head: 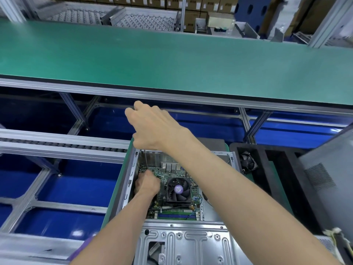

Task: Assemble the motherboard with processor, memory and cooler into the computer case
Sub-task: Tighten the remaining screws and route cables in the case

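A grey metal computer case [183,243] lies open below me. Inside it sits the green motherboard [172,175] with a black fan cooler [178,190] and blue and green memory slots [176,215]. My right hand [154,127] is raised above the case's far left corner, fingers curled round the top of a screwdriver whose thin shaft [145,159] runs straight down to the board. My left hand [147,184] rests low on the board's left part, fingers curled at the shaft's tip; what they pinch is hidden.
A green conveyor belt [172,60] runs across behind the case. Aluminium frame rails [57,148] and blue bins [76,180] lie to the left. A black foam tray holding a small fan [247,162] and a grey case panel [328,178] stand to the right.
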